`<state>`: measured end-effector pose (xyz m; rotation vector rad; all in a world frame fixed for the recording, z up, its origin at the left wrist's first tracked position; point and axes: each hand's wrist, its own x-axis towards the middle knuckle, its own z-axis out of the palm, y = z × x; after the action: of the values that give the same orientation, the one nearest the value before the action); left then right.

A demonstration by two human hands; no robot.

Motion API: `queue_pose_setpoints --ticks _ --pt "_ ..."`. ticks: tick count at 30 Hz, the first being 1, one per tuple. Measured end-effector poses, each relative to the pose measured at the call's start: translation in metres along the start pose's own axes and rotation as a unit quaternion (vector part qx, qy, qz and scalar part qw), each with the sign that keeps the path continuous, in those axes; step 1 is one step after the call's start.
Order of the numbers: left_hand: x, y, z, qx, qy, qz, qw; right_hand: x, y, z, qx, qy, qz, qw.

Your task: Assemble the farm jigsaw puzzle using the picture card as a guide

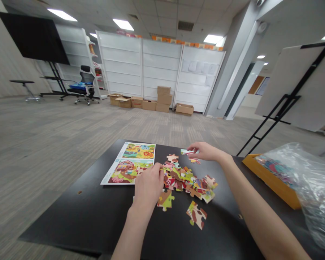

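My left hand (148, 184) is closed at the left edge of a heap of jigsaw puzzle pieces (185, 177), its fingertips bent down and mostly hidden behind the knuckles. What they pinch, if anything, I cannot make out. Beyond the heap, my right hand (204, 151) has finger and thumb on a puzzle piece (184, 152) with white and green on it. Another piece (195, 161) lies just under that hand. A green and brown piece (165, 199) sits near my left wrist, and a brown-and-cream piece (197, 215) lies closer to me. Left of the heap is a printed picture sheet (116, 173).
The black table (97, 216) has small holes in its top. At its right stand a yellow box (273, 182) and a clear plastic bag (319, 195) with more pieces inside. A whiteboard stand (271, 112) is close by on the right. Cardboard boxes (148, 105) line the far shelves.
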<state>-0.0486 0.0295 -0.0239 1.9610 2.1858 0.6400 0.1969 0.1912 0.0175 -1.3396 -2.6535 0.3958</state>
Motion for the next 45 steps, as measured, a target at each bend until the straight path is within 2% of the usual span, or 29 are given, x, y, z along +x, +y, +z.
queue_pose_setpoints --ticks 2,4,6,9,13,19,23,26,28,31,35,39,41,43,45 --pt "0.003 -0.005 -0.002 -0.005 0.008 -0.019 1.0 0.0 -0.026 0.005 0.01 -0.006 -0.031 0.999" --pt "0.003 -0.008 -0.004 -0.01 0.013 -0.03 0.999 0.002 -0.049 0.018 -0.027 -0.007 -0.06 0.998" --pt "0.002 -0.01 -0.004 -0.014 0.014 -0.035 0.999 0.005 -0.064 0.035 -0.075 -0.003 -0.057 0.996" --pt "-0.001 -0.01 -0.005 -0.018 0.016 -0.031 0.999 0.009 -0.076 0.055 -0.125 0.002 -0.042 0.991" --pt "-0.002 -0.007 -0.005 -0.022 0.021 -0.022 0.999 0.008 -0.082 0.063 -0.156 -0.006 -0.044 0.987" --pt "-0.003 -0.008 -0.003 -0.032 0.031 -0.018 0.999 0.007 -0.087 0.059 -0.159 -0.004 -0.043 0.986" --pt "-0.003 -0.01 -0.001 -0.061 0.041 -0.015 0.997 0.003 -0.088 0.04 -0.124 0.024 -0.055 0.99" --pt "-0.001 -0.01 0.0 -0.15 0.039 -0.019 0.988 -0.007 -0.093 0.018 -0.062 0.022 -0.115 0.991" --pt "0.001 -0.009 0.002 -0.242 0.034 -0.015 0.97 -0.015 -0.098 0.008 -0.029 0.009 -0.147 0.989" --pt "0.005 -0.006 0.008 -0.335 0.013 0.019 0.942 -0.029 -0.102 0.007 -0.003 0.006 -0.162 0.987" --pt "0.008 -0.007 0.012 -0.375 -0.036 0.068 0.924 -0.051 -0.086 0.021 0.032 0.038 -0.151 0.987" --pt "0.009 -0.014 0.002 -0.329 0.028 0.022 0.944 -0.075 -0.046 0.04 0.079 0.119 -0.05 0.989" --pt "0.005 -0.016 -0.007 -0.359 0.016 0.037 0.932 -0.084 -0.027 0.049 0.097 0.155 0.004 0.983" --pt "-0.001 -0.015 -0.015 -0.424 -0.046 0.08 0.901 -0.088 -0.013 0.057 0.092 0.183 0.035 0.978" --pt "-0.01 -0.01 -0.018 -0.447 -0.15 0.13 0.872 -0.088 -0.007 0.062 0.072 0.194 0.043 0.977"
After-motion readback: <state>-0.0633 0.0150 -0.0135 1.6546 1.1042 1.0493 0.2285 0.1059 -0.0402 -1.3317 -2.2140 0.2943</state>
